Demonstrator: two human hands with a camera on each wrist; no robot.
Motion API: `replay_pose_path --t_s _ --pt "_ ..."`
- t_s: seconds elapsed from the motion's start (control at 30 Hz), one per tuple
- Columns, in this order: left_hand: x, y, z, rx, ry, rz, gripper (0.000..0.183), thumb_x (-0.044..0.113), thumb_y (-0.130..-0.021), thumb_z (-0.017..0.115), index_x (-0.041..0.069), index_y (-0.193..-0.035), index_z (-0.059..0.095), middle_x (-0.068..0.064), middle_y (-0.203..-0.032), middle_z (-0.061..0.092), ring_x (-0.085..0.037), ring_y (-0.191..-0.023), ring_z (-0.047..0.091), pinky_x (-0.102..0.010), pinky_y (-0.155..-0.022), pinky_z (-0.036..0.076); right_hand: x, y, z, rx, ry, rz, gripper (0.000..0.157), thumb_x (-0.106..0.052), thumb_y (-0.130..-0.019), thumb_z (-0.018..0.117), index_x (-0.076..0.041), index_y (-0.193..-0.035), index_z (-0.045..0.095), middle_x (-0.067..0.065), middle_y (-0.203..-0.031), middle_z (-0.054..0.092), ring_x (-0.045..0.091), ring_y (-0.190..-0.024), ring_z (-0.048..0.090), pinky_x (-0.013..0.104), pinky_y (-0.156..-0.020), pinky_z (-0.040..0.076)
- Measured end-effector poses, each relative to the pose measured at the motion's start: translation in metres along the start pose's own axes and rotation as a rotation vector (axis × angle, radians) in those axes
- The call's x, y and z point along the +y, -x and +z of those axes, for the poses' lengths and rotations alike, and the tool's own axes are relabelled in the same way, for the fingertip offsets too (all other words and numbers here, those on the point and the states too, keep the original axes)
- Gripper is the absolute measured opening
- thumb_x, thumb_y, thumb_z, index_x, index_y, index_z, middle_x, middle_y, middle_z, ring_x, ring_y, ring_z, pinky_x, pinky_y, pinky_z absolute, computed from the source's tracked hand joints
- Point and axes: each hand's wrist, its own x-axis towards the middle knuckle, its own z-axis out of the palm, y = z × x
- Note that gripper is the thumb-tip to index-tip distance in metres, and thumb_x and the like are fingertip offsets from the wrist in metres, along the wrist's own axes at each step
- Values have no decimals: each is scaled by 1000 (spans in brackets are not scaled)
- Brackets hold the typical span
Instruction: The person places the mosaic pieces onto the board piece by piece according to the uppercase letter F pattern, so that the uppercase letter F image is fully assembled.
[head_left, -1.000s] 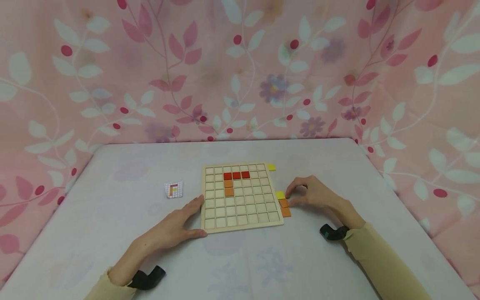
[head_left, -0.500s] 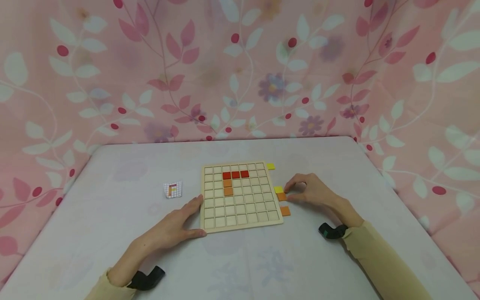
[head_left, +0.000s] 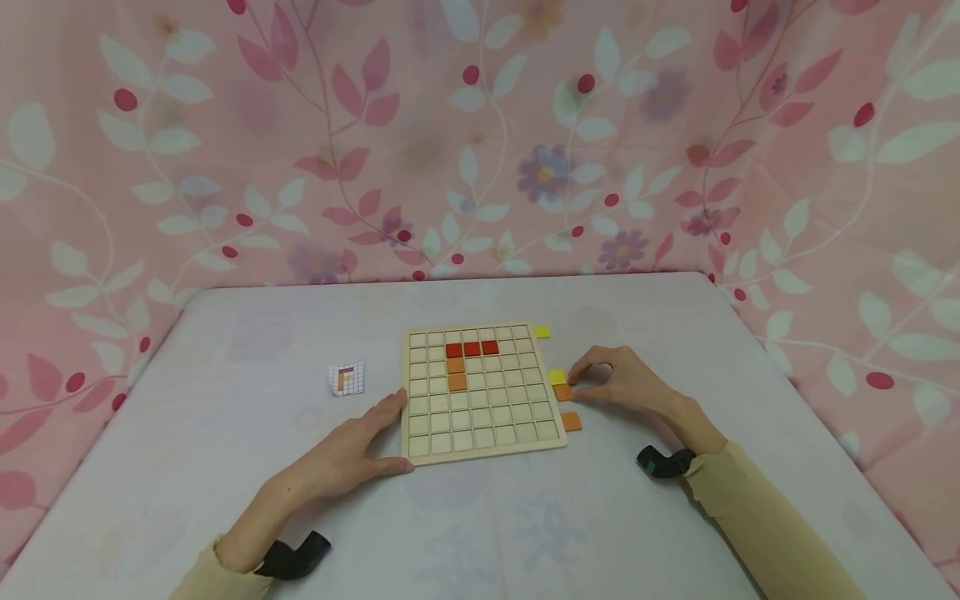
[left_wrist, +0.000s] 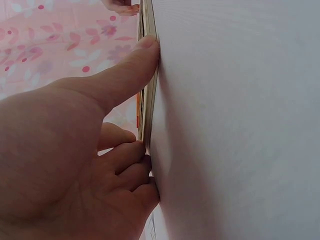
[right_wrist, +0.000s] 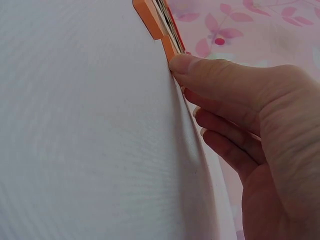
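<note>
A pale wooden grid board (head_left: 506, 414) lies on the table with a row of red tiles (head_left: 471, 348) and orange tiles (head_left: 456, 367) below their left end. My left hand (head_left: 339, 454) rests at the board's near left corner, thumb (left_wrist: 146, 45) and fingertips against its edge. By the board's right edge, my right hand (head_left: 626, 383) pinches an orange tile (head_left: 563, 392) between thumb and index finger. The right wrist view shows the thumb (right_wrist: 182, 63) on this tile's side. A yellow tile (head_left: 557, 377) sits just beyond it.
Another orange tile (head_left: 572, 421) lies nearer along the board's right edge, and a yellow tile (head_left: 542, 332) at its far right corner. A small paper card (head_left: 346, 379) with a coloured grid lies left of the board. Floral cloth (head_left: 480, 150) hangs behind the table.
The right hand has slid the pinched orange tile slightly away from the nearer orange tile, leaving a gap between them. The left hand has stayed at the board's corner.
</note>
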Motion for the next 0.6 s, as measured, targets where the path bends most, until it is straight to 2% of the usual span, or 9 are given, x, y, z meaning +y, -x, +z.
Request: replay_pose_path --t_s 0.13,0.4,0.6 --pt "0 0 0 1 -4 -1 103 49 -82 79 14 -161 21 -10 -165 24 -33 -152 23 -56 -118 27 1 0 0 7 -2 -11 25 -22 -77 88 -20 -99 75 -7 -97 74 14 -100 67 48 -101 46" --pt "1 0 -1 1 -9 -10 103 49 -82 79 14 -160 22 -10 -165 25 -33 -152 22 -56 -118 27 4 0 2 14 27 -27 26 -23 -78 88 -22 -101 75 -11 -98 73 9 -100 66 33 -101 47" --pt "1 0 -1 3 -9 -6 103 48 -82 79 13 -160 22 -11 -165 25 -33 -152 22 -57 -118 27 7 -1 3 18 41 -64 26 -24 -78 87 -22 -101 75 -11 -98 73 7 -98 66 29 -99 49"
